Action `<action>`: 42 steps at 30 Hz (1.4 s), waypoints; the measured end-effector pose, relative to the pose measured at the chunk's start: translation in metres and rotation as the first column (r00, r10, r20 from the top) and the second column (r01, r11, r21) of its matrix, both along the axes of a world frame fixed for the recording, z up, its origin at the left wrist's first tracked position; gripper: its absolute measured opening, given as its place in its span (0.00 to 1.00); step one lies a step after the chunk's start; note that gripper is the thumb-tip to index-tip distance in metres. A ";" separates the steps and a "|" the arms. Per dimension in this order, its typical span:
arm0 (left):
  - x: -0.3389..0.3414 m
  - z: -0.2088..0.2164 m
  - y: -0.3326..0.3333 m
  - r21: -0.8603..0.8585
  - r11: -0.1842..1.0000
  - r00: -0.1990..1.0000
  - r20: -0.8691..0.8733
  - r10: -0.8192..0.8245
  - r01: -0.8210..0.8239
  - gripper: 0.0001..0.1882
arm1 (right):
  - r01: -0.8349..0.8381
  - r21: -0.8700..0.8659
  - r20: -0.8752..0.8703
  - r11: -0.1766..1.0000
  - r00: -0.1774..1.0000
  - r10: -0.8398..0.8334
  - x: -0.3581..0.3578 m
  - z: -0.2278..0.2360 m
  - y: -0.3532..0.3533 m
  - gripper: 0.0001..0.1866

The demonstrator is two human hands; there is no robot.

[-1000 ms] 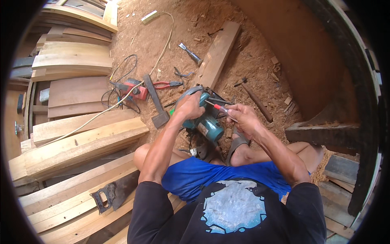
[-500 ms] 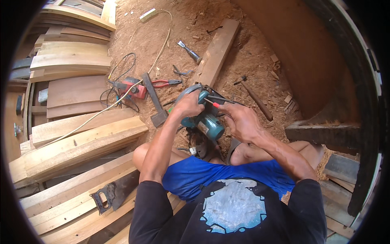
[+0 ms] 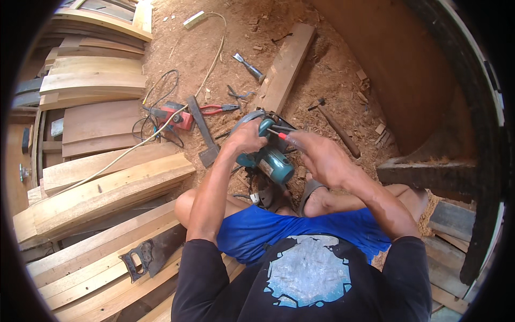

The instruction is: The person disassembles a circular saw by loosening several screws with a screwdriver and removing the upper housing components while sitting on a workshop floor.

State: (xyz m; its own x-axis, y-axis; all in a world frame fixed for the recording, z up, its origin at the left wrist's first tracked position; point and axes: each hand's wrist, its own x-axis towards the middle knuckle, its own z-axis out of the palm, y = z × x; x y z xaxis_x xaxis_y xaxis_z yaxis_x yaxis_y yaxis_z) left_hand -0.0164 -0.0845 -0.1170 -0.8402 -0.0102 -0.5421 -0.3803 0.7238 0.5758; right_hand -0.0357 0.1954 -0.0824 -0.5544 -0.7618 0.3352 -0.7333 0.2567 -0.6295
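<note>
A teal circular saw (image 3: 276,166) rests between my bent legs, at the near end of a wooden beam. My left hand (image 3: 245,138) is closed around the saw's handle. In my right hand (image 3: 323,156) is a screwdriver (image 3: 283,136) with a red part showing and a thin shaft. The shaft points left at the saw's handle, beside my left fingers. Whether its tip touches a screw is too small to tell. My right fingers are slightly blurred, and most of the screwdriver's handle is hidden inside them.
Beyond the saw lies the beam (image 3: 287,67) with a chisel (image 3: 248,67) beside it. To the left are a hammer (image 3: 203,129), red pliers (image 3: 219,109) and a red power tool (image 3: 176,115) with cords. Another hammer (image 3: 338,129) lies right. Stacked planks (image 3: 107,196) bear a handsaw (image 3: 153,255).
My right hand has turned and shifted slightly at the screwdriver. The saw and my left hand have moved a little to the left.
</note>
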 end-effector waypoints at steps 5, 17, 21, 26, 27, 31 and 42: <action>0.000 0.001 -0.001 -0.007 1.000 1.000 -0.014 -0.002 0.002 0.18 | -0.056 0.362 0.074 0.931 0.997 0.031 0.003 0.005 -0.002 0.29; 0.000 -0.006 -0.004 -0.095 0.994 0.995 -0.084 -0.061 0.053 0.27 | 0.314 0.133 0.920 0.940 0.315 -0.235 0.003 -0.003 -0.022 0.18; 0.000 0.000 -0.003 -0.043 0.999 1.000 -0.004 -0.004 0.004 0.26 | 0.089 0.370 0.173 0.925 0.971 -0.163 0.006 0.027 -0.014 0.21; 0.001 0.000 0.000 -0.127 0.989 0.993 -0.073 -0.090 0.081 0.25 | 0.017 0.445 0.108 0.896 0.991 -0.073 0.013 0.017 -0.016 0.20; 0.001 -0.001 0.000 -0.124 0.989 0.994 -0.071 -0.088 0.079 0.25 | 0.052 0.340 0.159 0.939 0.981 -0.112 0.016 0.011 -0.015 0.19; 0.002 -0.008 0.002 -0.163 0.983 0.991 -0.089 -0.101 0.085 0.30 | 0.138 0.184 0.317 0.973 0.929 -0.192 0.023 -0.007 -0.015 0.18; 0.004 0.003 0.001 -0.090 0.995 0.994 -0.094 -0.057 0.048 0.30 | 0.016 0.212 0.477 0.977 0.871 -0.118 0.008 0.028 -0.010 0.25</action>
State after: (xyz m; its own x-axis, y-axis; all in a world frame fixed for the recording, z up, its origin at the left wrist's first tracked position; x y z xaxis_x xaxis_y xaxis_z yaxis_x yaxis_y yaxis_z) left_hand -0.0125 -0.0839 -0.1138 -0.8891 -0.0083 -0.4577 -0.2863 0.7903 0.5417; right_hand -0.0278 0.1855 -0.0542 -0.6597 -0.7384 -0.1400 -0.3254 0.4485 -0.8325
